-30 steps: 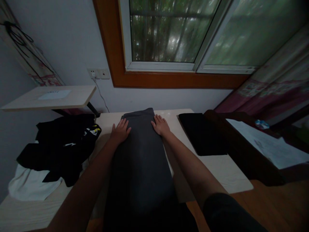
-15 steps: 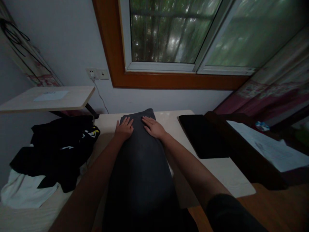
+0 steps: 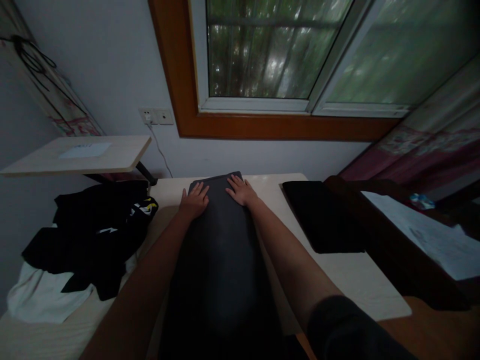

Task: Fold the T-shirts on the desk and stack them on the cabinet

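A long dark grey folded cloth (image 3: 221,245) runs over the table from its far side toward my body; it looks like a garment, but its kind cannot be made out. My left hand (image 3: 195,201) rests flat on the cloth's far left edge, fingers spread. Opposite it, my right hand (image 3: 241,190) lies on the far right corner, palm down with the fingers apart. Neither hand grips anything. The near end of the cloth fades into shadow at the bottom of the view.
Black clothes (image 3: 101,225) and a white cloth (image 3: 41,295) are heaped at left, by a raised wooden shelf (image 3: 123,155). A folded black item (image 3: 318,217) lies on the pale table (image 3: 363,280) at right. Beyond it stands dark furniture bearing a paper sheet (image 3: 423,232).
My right hand has slid slightly outward and away to the far right corner of the cloth. That corner, raised before, now lies flatter. My left hand stays about where it was.
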A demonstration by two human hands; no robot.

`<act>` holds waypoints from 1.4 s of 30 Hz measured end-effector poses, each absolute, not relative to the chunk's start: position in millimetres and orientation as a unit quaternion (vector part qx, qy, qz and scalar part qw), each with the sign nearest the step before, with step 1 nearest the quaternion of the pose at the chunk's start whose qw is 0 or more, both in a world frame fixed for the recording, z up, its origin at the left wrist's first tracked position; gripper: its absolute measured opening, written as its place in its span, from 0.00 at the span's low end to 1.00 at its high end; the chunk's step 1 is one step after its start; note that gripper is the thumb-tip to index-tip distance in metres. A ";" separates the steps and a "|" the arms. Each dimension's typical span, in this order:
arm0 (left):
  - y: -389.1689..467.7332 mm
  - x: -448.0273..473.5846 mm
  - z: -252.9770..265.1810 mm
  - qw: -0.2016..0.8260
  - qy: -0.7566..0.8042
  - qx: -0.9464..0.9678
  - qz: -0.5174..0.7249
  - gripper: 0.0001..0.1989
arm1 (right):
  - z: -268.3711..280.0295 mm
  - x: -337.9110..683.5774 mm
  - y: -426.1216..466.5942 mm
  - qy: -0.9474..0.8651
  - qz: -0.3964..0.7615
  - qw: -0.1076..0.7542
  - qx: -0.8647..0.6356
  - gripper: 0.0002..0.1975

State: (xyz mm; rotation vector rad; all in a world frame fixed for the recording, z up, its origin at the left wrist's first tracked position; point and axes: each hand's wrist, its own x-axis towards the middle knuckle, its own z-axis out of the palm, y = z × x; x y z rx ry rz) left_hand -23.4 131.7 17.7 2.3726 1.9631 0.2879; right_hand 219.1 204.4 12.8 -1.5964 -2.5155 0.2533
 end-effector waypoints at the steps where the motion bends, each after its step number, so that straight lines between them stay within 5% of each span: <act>1: 132.8 -24.1 17.8 0.028 0.636 0.765 0.094 0.28 | 12.1 219.7 206.0 -0.829 0.088 0.079 -0.547 0.34; 22: 131.1 -56.8 13.7 0.091 0.582 0.787 0.183 0.24 | 7.8 271.8 154.7 -0.817 0.096 0.149 -0.549 0.31; 32: 44.5 -82.8 12.5 0.118 0.608 0.716 0.321 0.24 | 10.6 298.0 79.3 -0.811 0.144 0.243 -0.512 0.28; 42: -40.9 -84.6 18.1 0.251 0.651 0.652 0.297 0.33 | 12.7 305.4 8.7 -0.786 0.232 0.320 -0.475 0.18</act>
